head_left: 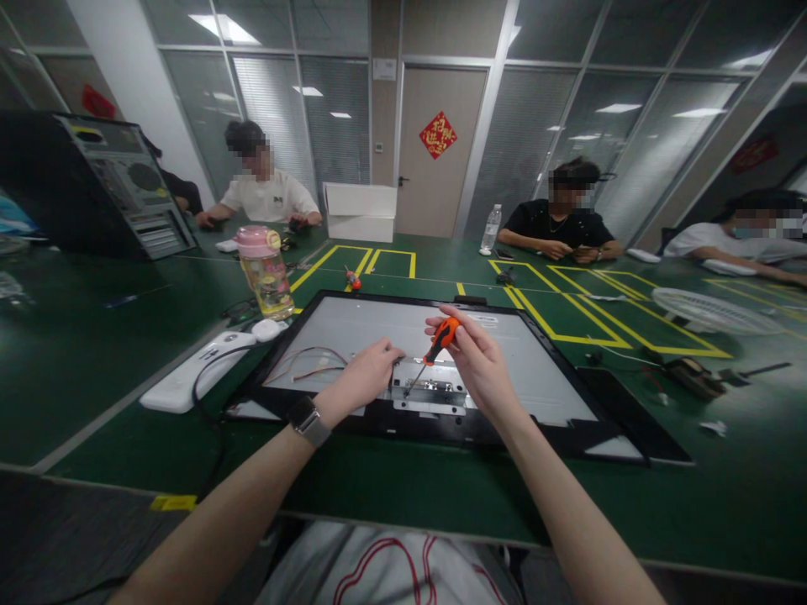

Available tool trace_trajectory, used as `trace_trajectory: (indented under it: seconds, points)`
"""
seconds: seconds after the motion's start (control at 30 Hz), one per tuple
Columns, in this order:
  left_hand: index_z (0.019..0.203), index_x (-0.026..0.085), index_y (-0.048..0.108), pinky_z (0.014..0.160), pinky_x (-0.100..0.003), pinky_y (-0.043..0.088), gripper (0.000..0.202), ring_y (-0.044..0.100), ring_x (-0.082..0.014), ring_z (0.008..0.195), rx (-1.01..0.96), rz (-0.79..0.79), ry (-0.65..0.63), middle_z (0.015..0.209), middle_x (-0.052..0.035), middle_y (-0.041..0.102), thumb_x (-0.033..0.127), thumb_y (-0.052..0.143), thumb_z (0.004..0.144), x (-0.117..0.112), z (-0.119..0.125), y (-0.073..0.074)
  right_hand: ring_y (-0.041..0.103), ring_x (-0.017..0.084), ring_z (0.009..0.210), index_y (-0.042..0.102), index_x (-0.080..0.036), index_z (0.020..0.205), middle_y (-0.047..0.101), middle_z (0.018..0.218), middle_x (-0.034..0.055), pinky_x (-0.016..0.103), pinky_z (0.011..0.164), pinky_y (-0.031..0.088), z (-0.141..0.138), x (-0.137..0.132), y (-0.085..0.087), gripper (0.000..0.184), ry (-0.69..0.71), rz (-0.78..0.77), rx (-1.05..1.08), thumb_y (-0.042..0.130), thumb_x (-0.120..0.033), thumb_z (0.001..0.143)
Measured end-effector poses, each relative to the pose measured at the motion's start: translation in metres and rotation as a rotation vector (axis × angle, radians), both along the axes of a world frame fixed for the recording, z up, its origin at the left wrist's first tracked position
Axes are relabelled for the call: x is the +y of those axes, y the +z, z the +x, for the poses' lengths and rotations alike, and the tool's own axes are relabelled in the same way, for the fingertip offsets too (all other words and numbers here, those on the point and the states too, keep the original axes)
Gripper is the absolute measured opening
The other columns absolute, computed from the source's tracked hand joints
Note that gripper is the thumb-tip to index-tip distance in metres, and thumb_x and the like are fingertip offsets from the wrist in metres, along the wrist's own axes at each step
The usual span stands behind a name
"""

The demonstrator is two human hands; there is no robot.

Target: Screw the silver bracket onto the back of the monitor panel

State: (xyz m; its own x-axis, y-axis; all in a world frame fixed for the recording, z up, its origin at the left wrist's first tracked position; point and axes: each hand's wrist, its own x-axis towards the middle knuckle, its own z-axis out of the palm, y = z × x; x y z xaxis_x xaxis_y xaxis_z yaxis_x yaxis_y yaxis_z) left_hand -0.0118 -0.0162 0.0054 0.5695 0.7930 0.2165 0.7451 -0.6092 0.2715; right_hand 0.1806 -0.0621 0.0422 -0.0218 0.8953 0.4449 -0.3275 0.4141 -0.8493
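Note:
A flat display panel with a black frame lies back side up on the green table in front of me. On its near middle part sits a silver metal bracket with a hinge-like piece. My right hand is closed around the orange and black handle of a screwdriver. The shaft slants down to the left, its tip at the bracket's left part; whether it sits in a screw is too small to tell. My left hand, wearing a watch, has its fingers closed at the bracket's upper left corner. Thin wires lie loose left of it.
Left of the panel are a white power bank-like block with a black cable and a pink-lidded bottle. Another screwdriver lies beyond. A computer case stands far left. Across the table sit several people; a water bottle stands there.

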Motion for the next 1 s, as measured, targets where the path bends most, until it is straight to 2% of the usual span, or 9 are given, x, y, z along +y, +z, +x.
trace_trajectory:
  seconds: [0.27, 0.4, 0.57, 0.7, 0.8, 1.0]
  points:
    - [0.121, 0.017, 0.061, 0.090, -0.032, 0.047, 0.039, 0.060, -0.0191, 0.095, -0.002, -0.008, 0.008, 0.107, -0.0098, 0.058, 0.010, 0.035, 0.093, -0.0006, 0.0003, 0.0001, 0.068, 0.022, 0.101, 0.070, -0.030, 0.108, 0.074, 0.102, 0.0039, 0.044, 0.097, 0.049, -0.0004, -0.0008, -0.0015, 0.024, -0.006, 0.030, -0.045, 0.063, -0.043, 0.088]
    - [0.120, 0.017, 0.062, 0.090, -0.032, 0.047, 0.039, 0.060, -0.0188, 0.094, -0.002, -0.001, 0.002, 0.106, -0.0091, 0.058, 0.010, 0.036, 0.092, -0.0003, -0.0001, -0.0004, 0.068, 0.021, 0.099, 0.071, -0.030, 0.103, 0.075, 0.098, 0.0021, 0.044, 0.098, 0.047, -0.0005, 0.0000, -0.0035, 0.022, 0.000, 0.005, -0.030, 0.069, -0.041, 0.083]
    - [0.121, 0.017, 0.062, 0.086, -0.032, 0.048, 0.038, 0.060, -0.0189, 0.091, 0.015, 0.007, 0.009, 0.104, -0.0089, 0.058, 0.011, 0.036, 0.093, 0.0018, 0.0005, -0.0019, 0.065, 0.018, 0.083, 0.073, -0.029, 0.088, 0.072, 0.088, -0.0009, 0.037, 0.085, 0.051, -0.0016, -0.0005, -0.0020, 0.020, -0.017, -0.046, -0.008, 0.080, -0.035, 0.070]
    - [0.122, 0.018, 0.062, 0.087, -0.032, 0.048, 0.039, 0.060, -0.0188, 0.092, 0.015, -0.001, 0.013, 0.105, -0.0090, 0.058, 0.011, 0.036, 0.093, 0.0017, 0.0009, -0.0016, 0.063, 0.016, 0.078, 0.072, -0.029, 0.085, 0.069, 0.083, -0.0019, 0.035, 0.079, 0.051, -0.0016, 0.0004, -0.0024, 0.017, -0.044, -0.044, 0.020, 0.079, -0.035, 0.071]
    - [0.122, 0.017, 0.061, 0.089, -0.032, 0.048, 0.039, 0.060, -0.0188, 0.093, 0.017, 0.001, 0.014, 0.106, -0.0091, 0.058, 0.010, 0.036, 0.093, 0.0001, 0.0008, 0.0002, 0.063, 0.017, 0.079, 0.073, -0.030, 0.087, 0.069, 0.084, -0.0015, 0.037, 0.083, 0.051, -0.0016, 0.0012, -0.0031, 0.017, -0.056, -0.026, 0.048, 0.077, -0.037, 0.073]
    - [0.120, 0.017, 0.062, 0.086, -0.031, 0.048, 0.039, 0.060, -0.0184, 0.089, 0.032, -0.005, 0.032, 0.105, -0.0092, 0.058, 0.010, 0.035, 0.093, -0.0023, 0.0018, 0.0032, 0.067, 0.023, 0.098, 0.074, -0.028, 0.098, 0.074, 0.103, 0.0042, 0.046, 0.100, 0.045, -0.0044, -0.0024, 0.0013, 0.025, 0.016, -0.049, 0.099, 0.075, -0.042, 0.077]
